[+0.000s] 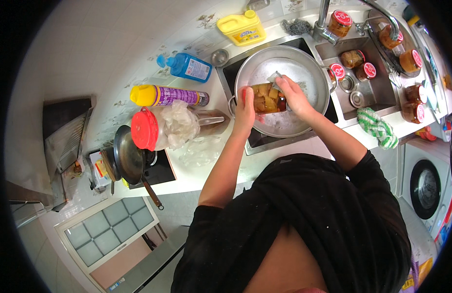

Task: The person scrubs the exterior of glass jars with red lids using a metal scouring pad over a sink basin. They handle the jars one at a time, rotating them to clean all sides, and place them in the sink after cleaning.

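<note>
Over a wide metal basin (313, 99) that rests across the left sink bowl, a glass jar (264, 99) of amber-brown chunks lies on its side between my hands. My left hand (245, 110) grips its end, where a bit of red shows under the fingers. A greyish scrubbing cloth (273, 77) is pinched in my right hand (292, 93), against the other end of the jar. Some liquid and specks show on the basin floor. In the right sink bowl (381, 88) sit several similar jars with red lids, one of them a jar (352, 58) on its side.
More jars (411, 60) stand along the right counter, near a green-and-white cloth (376, 128). The faucet (323, 27) arches over the sink. At left are a blue pump bottle (191, 67), purple spray can (174, 95), red-lidded container (145, 128) and wok (130, 155). A yellow jug (242, 28) stands behind.
</note>
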Tool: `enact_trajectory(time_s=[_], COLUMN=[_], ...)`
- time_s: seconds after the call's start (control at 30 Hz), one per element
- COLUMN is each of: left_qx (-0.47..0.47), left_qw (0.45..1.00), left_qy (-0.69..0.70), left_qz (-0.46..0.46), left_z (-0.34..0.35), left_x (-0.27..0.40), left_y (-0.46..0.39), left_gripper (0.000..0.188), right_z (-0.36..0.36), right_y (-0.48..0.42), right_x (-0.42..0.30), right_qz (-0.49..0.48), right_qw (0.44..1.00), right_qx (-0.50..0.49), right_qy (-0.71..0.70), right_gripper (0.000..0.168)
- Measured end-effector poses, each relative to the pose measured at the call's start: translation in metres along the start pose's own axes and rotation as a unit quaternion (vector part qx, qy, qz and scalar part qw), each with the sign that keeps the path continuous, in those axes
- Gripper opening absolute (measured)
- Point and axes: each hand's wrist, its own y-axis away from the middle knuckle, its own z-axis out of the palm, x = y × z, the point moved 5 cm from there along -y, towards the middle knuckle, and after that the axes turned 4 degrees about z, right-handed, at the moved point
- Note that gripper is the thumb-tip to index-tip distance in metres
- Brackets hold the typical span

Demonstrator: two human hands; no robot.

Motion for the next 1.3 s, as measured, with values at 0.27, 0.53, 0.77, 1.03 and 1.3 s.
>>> enact_trajectory(time_s=[0.27, 0.53, 0.77, 1.03, 1.3], left_qx=[0.077, 0.047, 0.054, 0.050, -0.010], left_qw=[0.995, 0.894, 0.943, 0.895, 0.865], left_qy=[-0.009, -0.265, -0.212, -0.271, -0.308], left_qz=[0.060, 0.359, 0.251, 0.350, 0.396], left_z=[-0.008, -0.001, -0.011, 0.007, 0.016], left_x=[0.001, 0.037, 0.016, 0.030, 0.044], left_y=[0.006, 0.028, 0.010, 0.022, 0.026], left_gripper=[0.041, 0.037, 0.031, 0.035, 0.051], right_z=[0.017, 0.020, 0.013, 0.015, 0.001], right_y=[0.025, -0.004, 0.013, -0.007, 0.003], right_x=[-0.052, -0.005, -0.015, -0.023, 0.013], right_qz=[-0.338, 0.307, -0.121, 0.037, 0.325], right_qw=[0.881, 0.917, 0.973, 0.935, 0.869], right_qx=[-0.058, -0.164, -0.014, -0.167, -0.246], right_qy=[0.328, -0.194, 0.198, 0.311, -0.282], right_gripper=[0.039, 0.035, 0.040, 0.043, 0.052])
